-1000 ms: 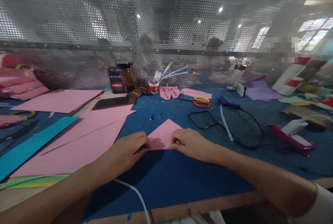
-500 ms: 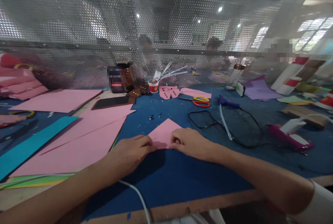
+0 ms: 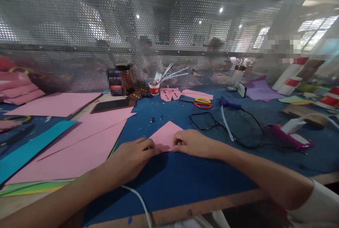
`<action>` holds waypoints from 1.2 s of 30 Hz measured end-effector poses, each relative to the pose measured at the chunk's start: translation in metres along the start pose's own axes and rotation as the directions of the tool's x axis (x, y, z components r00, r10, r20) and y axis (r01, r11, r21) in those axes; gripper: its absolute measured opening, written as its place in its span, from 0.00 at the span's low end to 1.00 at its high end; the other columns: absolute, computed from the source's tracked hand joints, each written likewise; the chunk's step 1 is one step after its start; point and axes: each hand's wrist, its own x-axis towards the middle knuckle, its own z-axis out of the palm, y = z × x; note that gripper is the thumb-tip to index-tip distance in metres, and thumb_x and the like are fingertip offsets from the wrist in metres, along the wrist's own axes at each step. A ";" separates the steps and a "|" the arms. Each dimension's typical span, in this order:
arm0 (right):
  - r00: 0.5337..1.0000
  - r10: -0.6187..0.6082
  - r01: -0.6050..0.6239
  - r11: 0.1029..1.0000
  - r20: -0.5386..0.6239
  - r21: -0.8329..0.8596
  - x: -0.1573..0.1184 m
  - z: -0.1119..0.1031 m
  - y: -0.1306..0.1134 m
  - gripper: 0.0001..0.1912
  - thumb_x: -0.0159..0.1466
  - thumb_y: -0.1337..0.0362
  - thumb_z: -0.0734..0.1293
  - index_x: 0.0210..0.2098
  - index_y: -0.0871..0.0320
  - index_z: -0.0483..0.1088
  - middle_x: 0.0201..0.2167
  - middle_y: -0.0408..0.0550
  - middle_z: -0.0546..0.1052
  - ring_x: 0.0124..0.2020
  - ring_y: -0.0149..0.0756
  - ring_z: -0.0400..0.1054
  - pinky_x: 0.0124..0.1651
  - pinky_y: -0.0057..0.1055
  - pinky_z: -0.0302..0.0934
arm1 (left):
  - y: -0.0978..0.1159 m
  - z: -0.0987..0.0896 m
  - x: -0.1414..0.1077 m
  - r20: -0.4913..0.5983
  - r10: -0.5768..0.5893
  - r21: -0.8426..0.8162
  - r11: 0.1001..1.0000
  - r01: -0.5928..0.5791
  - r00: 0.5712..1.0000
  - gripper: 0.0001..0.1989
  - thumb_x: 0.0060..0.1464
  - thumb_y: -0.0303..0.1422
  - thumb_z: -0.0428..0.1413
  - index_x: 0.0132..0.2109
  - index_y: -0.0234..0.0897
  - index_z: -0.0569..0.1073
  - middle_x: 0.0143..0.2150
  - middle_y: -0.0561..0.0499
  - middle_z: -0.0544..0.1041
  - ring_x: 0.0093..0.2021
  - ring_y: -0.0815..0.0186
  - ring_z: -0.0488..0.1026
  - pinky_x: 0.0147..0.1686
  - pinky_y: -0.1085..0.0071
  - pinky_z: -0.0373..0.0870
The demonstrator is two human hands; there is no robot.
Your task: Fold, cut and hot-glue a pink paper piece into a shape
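A small piece of pink paper lies on the blue tabletop in front of me, one corner pointing away and its straight edge towards me. My left hand is closed on its left corner, fingers pressed down together. At the right corner, my right hand has its fingers curled and pinching the paper. Both corners are hidden under the fingers. Beyond the paper are yellow-and-red-handled scissors and a pink paper butterfly shape with dark dots.
Large pink sheets and a teal strip lie left. A blue glue gun with its cord and a magenta power strip are right. A red-and-white cup holds glue sticks near the perforated screen. A white cable crosses the front edge.
The view has shifted slightly, so the surroundings sit a little further left. Both hands stay on the pink paper with almost the same hold.
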 end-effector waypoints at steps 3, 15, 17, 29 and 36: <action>0.999 -0.007 0.005 0.999 0.046 0.050 -0.004 -0.008 0.000 0.06 0.61 0.64 0.69 0.38 0.57 0.76 0.32 0.43 0.78 0.32 0.31 0.69 0.33 0.25 0.53 | 0.000 0.001 0.000 -0.001 0.007 -0.003 1.000 -0.007 1.000 0.18 0.67 0.27 0.44 0.59 0.45 0.68 0.46 0.47 0.74 0.43 0.61 0.71 0.40 0.66 0.71; 0.991 -0.027 0.024 0.999 0.133 0.025 -0.009 -0.021 0.003 0.07 0.61 0.66 0.68 0.39 0.59 0.77 0.37 0.47 0.80 0.35 0.34 0.71 0.36 0.25 0.56 | 0.007 0.001 0.004 -0.029 0.009 -0.083 0.996 -0.011 1.000 0.18 0.68 0.27 0.43 0.59 0.42 0.69 0.47 0.45 0.72 0.44 0.61 0.69 0.42 0.64 0.71; 0.990 -0.027 0.026 1.000 0.137 0.010 -0.009 -0.023 0.004 0.07 0.61 0.65 0.69 0.39 0.59 0.77 0.38 0.47 0.80 0.36 0.34 0.72 0.36 0.26 0.57 | 0.009 0.001 0.006 -0.051 0.020 -0.106 0.994 -0.025 0.998 0.17 0.68 0.27 0.43 0.57 0.41 0.71 0.48 0.44 0.72 0.45 0.61 0.69 0.44 0.64 0.72; 0.989 -0.020 0.021 1.000 0.144 -0.003 -0.011 -0.027 0.010 0.07 0.61 0.64 0.69 0.36 0.59 0.77 0.35 0.45 0.81 0.34 0.33 0.72 0.34 0.25 0.56 | 0.013 -0.001 0.010 -0.006 0.049 -0.102 0.994 -0.049 0.999 0.20 0.68 0.29 0.47 0.64 0.44 0.62 0.50 0.46 0.73 0.48 0.60 0.69 0.49 0.62 0.68; 0.988 -0.024 0.020 0.999 0.150 0.027 -0.012 -0.027 0.014 0.08 0.61 0.63 0.69 0.37 0.59 0.78 0.35 0.45 0.81 0.34 0.33 0.72 0.34 0.25 0.56 | 0.017 -0.006 0.016 0.049 0.055 -0.023 0.998 -0.054 0.997 0.18 0.67 0.31 0.49 0.62 0.44 0.65 0.47 0.47 0.73 0.45 0.60 0.69 0.45 0.63 0.67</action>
